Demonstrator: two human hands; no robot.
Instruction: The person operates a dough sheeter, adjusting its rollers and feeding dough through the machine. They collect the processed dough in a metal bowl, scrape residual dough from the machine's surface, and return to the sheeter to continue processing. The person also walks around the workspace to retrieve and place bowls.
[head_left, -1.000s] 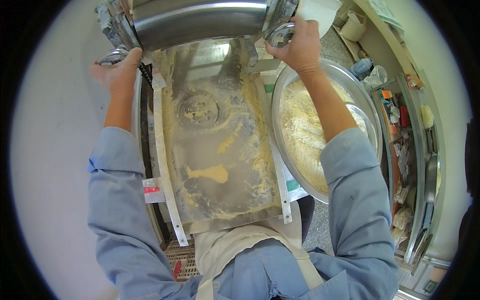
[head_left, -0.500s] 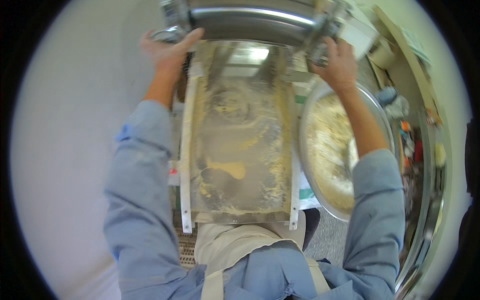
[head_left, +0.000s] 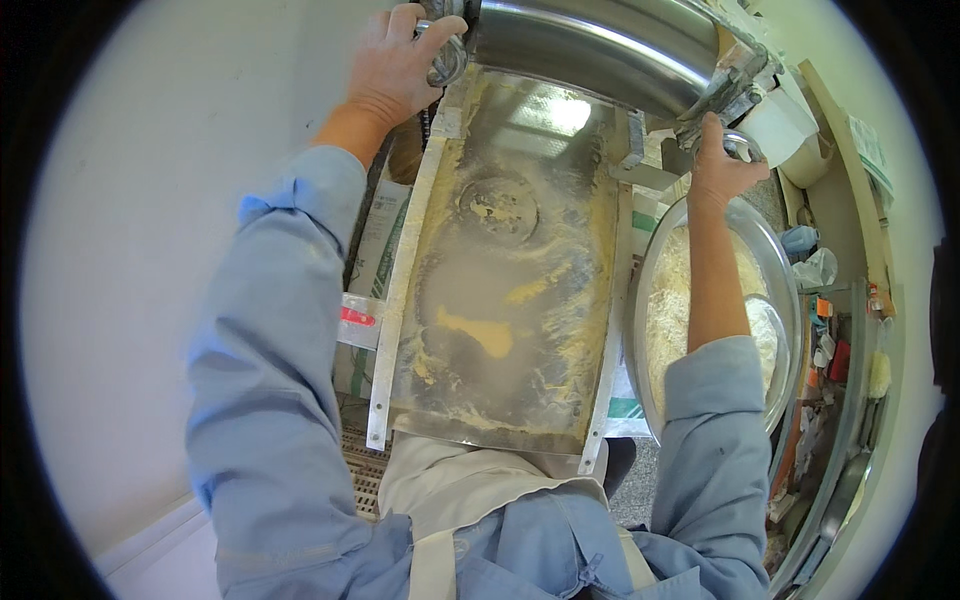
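Across the top of the view lies the shiny metal roller (head_left: 600,50) of a machine. Below it a flat metal tray (head_left: 470,270) with pale side rails slopes toward me, dusted with flour and yellowish dough residue. My left hand (head_left: 395,65) is closed round a metal adjusting knob (head_left: 450,62) at the roller's left end. At its right end, my right hand (head_left: 722,172) has its fingers round a ring-shaped metal knob (head_left: 742,146). The far ends of both knobs are hidden.
A large metal bowl (head_left: 790,320) of flour stands right of the tray, under my right forearm. Farther right is a shelf (head_left: 850,400) crowded with small items. A plain wall (head_left: 150,250) runs along the left. A red-marked metal bracket (head_left: 357,318) juts out beside the tray.
The view has shifted, so the machine sits further right and tilted. My left hand has rolled over its knob, and my right hand has turned, its fingers now round the ring.
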